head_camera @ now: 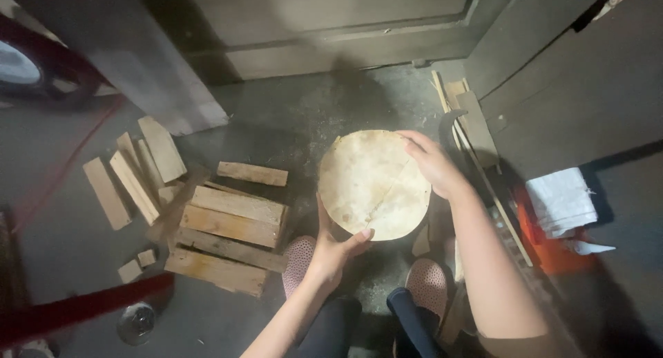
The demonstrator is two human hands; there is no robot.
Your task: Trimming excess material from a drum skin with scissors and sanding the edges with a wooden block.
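Looking down, head view: we see both our hands on a pale round wooden chopping block (373,185) standing on the grey concrete floor (290,123).
Left hand (335,244): curled around the block's near edge, thumb on top.
Right hand (431,164): fingers closed over the far right rim.
Beside it: a pile of split light wooden planks (231,233) to the left; pink dotted slippers (428,282) below.

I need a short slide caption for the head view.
Both hands, left hand and right hand, grip a round wooden block beside stacked planks.
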